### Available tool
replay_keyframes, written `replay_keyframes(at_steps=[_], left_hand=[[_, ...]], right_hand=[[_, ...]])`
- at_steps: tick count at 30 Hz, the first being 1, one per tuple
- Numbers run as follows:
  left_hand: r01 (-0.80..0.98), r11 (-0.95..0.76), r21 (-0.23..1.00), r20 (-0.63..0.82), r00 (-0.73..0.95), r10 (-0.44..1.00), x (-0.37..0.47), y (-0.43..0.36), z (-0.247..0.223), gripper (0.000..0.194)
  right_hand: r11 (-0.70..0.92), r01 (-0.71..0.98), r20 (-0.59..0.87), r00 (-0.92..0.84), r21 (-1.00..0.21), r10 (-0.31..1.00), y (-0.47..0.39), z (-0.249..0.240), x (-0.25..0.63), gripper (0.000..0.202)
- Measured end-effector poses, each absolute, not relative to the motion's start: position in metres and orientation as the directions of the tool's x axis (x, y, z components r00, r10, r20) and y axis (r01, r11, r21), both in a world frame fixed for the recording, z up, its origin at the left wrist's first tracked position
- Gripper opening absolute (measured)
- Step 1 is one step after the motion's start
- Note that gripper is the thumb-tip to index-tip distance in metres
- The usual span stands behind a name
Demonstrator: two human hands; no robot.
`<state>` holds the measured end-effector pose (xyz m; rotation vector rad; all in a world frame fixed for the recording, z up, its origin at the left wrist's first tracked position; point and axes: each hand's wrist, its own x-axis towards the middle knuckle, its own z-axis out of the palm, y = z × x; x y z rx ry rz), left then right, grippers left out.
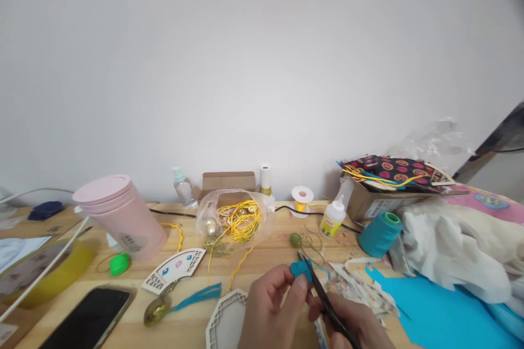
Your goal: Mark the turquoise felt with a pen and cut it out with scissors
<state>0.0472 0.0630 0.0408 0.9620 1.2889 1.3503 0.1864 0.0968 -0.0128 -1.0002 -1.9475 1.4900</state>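
Pinched in the fingers of my left hand [274, 305] is a small bright blue piece [301, 271], perhaps paper. My right hand [354, 319] grips a slim pair of dark scissors [325, 297]; the fingers hide the handles. The blades run alongside the blue piece, their tips at its far edge; I cannot tell whether they are cutting. Below and left of my left hand lies a pale octagonal frame [216, 319]. Right of my right hand are a blue sheet [442, 311] and white scraps [368, 292]. A small green ball with thread [295, 239] rests just beyond the blades.
A clear bag with yellow cord [241, 221] stands at the back, near a glue bottle [333, 218] and a teal thread cone [380, 234]. Leftward are a pink tumbler [123, 218], a phone [88, 319], a fan-shaped piece [176, 269] and a gold bead with blue tassel [158, 311].
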Motion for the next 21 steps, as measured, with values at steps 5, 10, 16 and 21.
replay_keyframes(at_steps=[5,10,16,21], left_hand=[[-0.035,0.073,0.997,-0.078,-0.181,0.980,0.043,0.064,0.042,0.023],[-0.062,0.079,0.995,-0.085,-0.110,0.990,0.039,0.065,0.040,0.022],[0.000,0.108,0.994,-0.108,-0.043,0.993,0.032,0.065,0.042,0.022],[0.080,0.130,0.988,-0.130,-0.016,0.991,0.026,0.066,0.041,0.023]], right_hand=[[0.144,0.254,-0.053,-0.634,-0.956,0.771,0.098,-0.001,0.189,0.066],[0.121,0.247,-0.078,-0.667,-0.961,0.741,0.099,0.002,0.191,0.068],[0.130,0.260,-0.096,-0.703,-0.957,0.705,0.102,0.009,0.196,0.063],[0.158,0.270,-0.083,-0.703,-0.950,0.706,0.102,0.014,0.200,0.059]])
